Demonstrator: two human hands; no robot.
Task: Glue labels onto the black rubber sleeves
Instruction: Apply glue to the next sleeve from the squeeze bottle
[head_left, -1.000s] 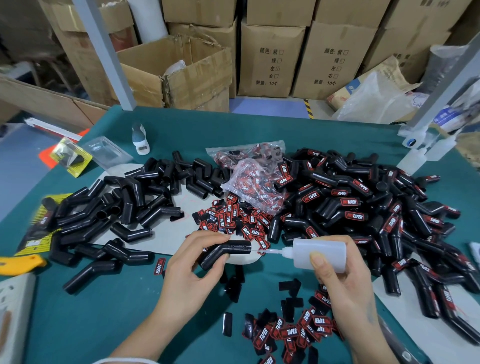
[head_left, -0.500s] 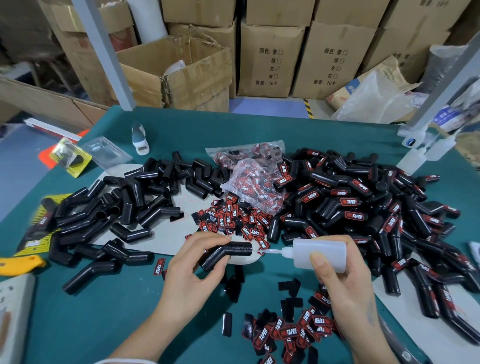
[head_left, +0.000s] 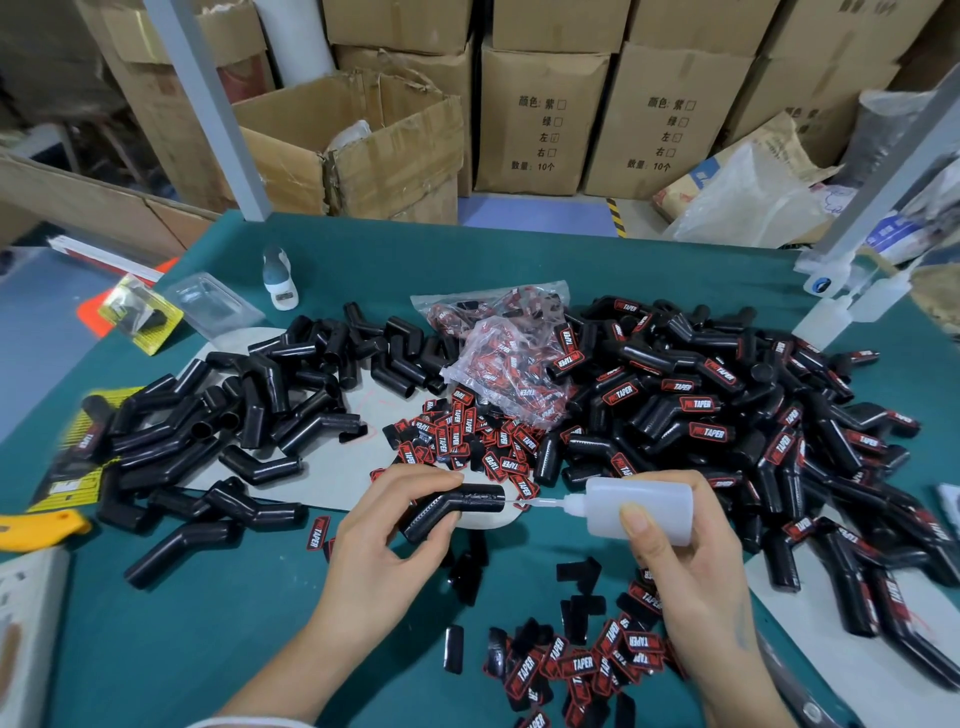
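Left hand (head_left: 384, 551): fingers and thumb curled round a bent black sleeve (head_left: 454, 509), holding it above the bench (head_left: 182, 649) near its front edge, open end toward the bottle.
Right hand (head_left: 691, 561): wrapped round a translucent glue bottle (head_left: 639, 512) held on its side, thumb pressed on its wall; the thin nozzle meets the sleeve's end.
Loose labels (head_left: 576, 665): red-and-black pieces scattered by the front edge, below the hands; a second heap (head_left: 467, 441) lies just beyond them.
Bare sleeves (head_left: 234, 431): heaped toward the left edge.
Labelled sleeves (head_left: 727, 415): large heap toward the right edge.
Bag of labels (head_left: 504, 358): mid-bench, between the heaps.
Far side: cardboard boxes (head_left: 540, 119) stacked past the back edge.
Risk: too hard a squeeze would likely flood glue onto the left fingers or drip on labels beneath; a slipping nozzle would smear glue outside the label's patch.
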